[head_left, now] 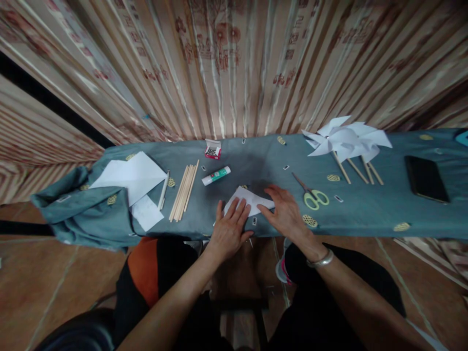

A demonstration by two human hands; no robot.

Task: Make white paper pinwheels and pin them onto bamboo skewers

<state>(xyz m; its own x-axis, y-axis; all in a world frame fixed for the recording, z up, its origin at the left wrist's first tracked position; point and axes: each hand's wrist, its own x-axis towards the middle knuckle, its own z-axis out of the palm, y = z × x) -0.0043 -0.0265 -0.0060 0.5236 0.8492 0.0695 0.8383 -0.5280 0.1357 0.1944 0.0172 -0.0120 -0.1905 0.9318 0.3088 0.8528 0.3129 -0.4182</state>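
Note:
A folded white paper point(249, 200) lies near the front edge of the cloth-covered table point(365, 209). My left hand point(229, 228) rests flat on its left part with fingers stretched out. My right hand point(286, 211) presses on the paper's right edge, fingers spread and lying flat. Neither hand holds anything. A silver bangle sits on my right wrist.
Green-handled scissors point(311, 196) lie right of my hands. A glue stick point(216, 176), a small box of pins point(212, 150), wooden sticks point(184, 191) and white sheets point(132, 178) sit to the left. Finished white pinwheels point(345, 140) and a black phone point(426, 179) are at the right.

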